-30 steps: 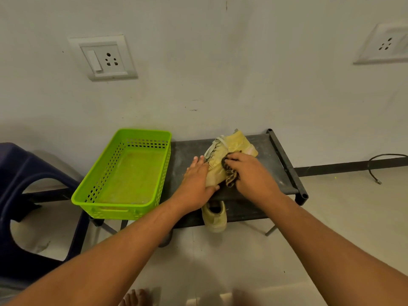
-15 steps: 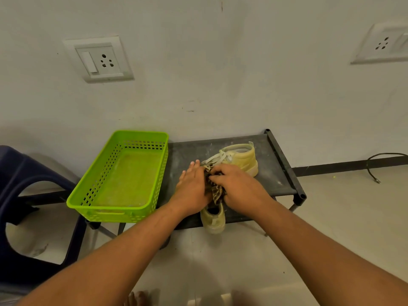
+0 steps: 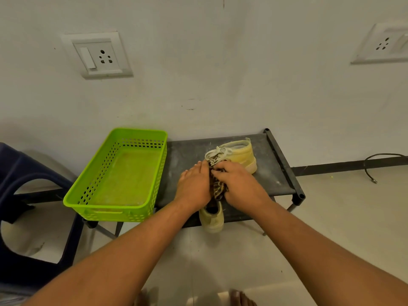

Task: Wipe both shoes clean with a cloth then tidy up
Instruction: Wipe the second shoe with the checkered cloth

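1. Where the view cuts off at the near edge, the person's bare toes (image 3: 241,299) are blurred, and both forearms reach away towards a low dark rack (image 3: 281,173).
2. The lower shoe (image 3: 212,219) sticks its pale yellow heel out from under the rack's top shelf. Its front is hidden, and I cannot tell what it stands on.
3. The left hand (image 3: 194,186) lies with straight, closed fingers pressed against the left side of the cloth and the upper shoe's toe. It grips nothing.
4. The right hand (image 3: 240,184) is curled over the cloth (image 3: 217,188), bunching it down on that toe. The cloth is dark with a brown and black pattern, and only a crumpled strip of it shows between the hands.
5. The upper shoe (image 3: 239,154) stands upright on the top shelf. It is a pale yellow high-top with off-white laces and a lighter sole, its heel to the far right. Its toe is covered, and any marking on it is too small to read.
6. The shelf surface is dusty grey.
7. A lime green perforated basket (image 3: 106,208) sits just left of the hands, overhanging the rack's left end.
8. A dark blue plastic chair (image 3: 24,173) is cut off at the left.
9. On the floor to the right lies a black cable (image 3: 373,161).
10. On the far wall hang a left socket (image 3: 97,55) and a right socket (image 3: 384,44), the latter cropped.
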